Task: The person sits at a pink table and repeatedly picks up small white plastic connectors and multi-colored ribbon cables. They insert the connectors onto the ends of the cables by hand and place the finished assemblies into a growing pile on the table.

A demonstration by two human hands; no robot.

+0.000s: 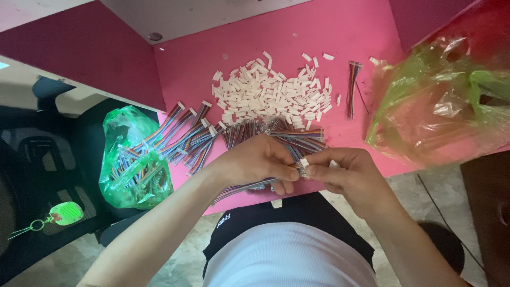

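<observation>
My left hand (pixel 257 162) grips a flat multicoloured ribbon cable (pixel 249 186) near its end, above the front edge of the pink table (pixel 345 32). My right hand (pixel 348 172) pinches a small white plastic connector (pixel 304 163) right at that cable's tip, so the two hands meet there. Behind the hands lies a loose bundle of bare ribbon cables (pixel 281 133). Farther back spreads a heap of several white connectors (pixel 273 93).
Cables with connectors fitted (pixel 188 133) fan out at the left, spilling into a green plastic bag (pixel 133 159) hanging off the table edge. A large clear green bag (pixel 441 101) sits at the right. One cable (pixel 352 87) lies apart. A green key tag (pixel 66 213) rests on a black chair.
</observation>
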